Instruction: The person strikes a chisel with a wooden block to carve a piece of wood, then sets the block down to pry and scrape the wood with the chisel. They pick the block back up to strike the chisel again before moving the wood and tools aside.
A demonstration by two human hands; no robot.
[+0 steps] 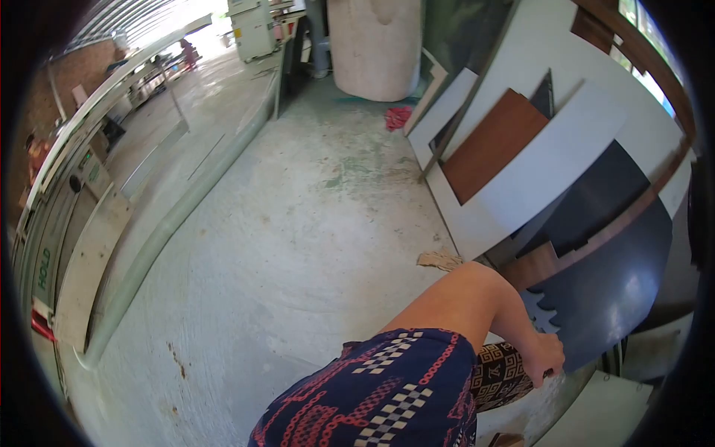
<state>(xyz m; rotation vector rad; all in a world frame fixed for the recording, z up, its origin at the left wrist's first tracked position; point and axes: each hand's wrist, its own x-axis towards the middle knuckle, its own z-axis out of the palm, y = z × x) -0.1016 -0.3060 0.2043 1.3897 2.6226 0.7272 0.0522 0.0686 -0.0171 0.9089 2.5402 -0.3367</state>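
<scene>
My left arm reaches in from the bottom, bent at the elbow, in a navy patterned sleeve (395, 387). My left hand (543, 359) is at the lower right, its fingers curled around something small and dark that I cannot make out. It is beside a black-and-tan patterned cloth (497, 372). Just beyond the hand is a large dark sheet (614, 279) with a jagged lower left edge. A pale green panel (599, 410) lies to the lower right. My right hand is not in view.
White, brown and dark boards lean at the right, among them a reddish-brown board (494, 145). A torn tan piece (439, 261) and a red cloth (398, 118) lie on the floor. A thick hose (167, 238) runs beside a long machine (89, 276) at left. Someone's leg (319, 41) shows at the back.
</scene>
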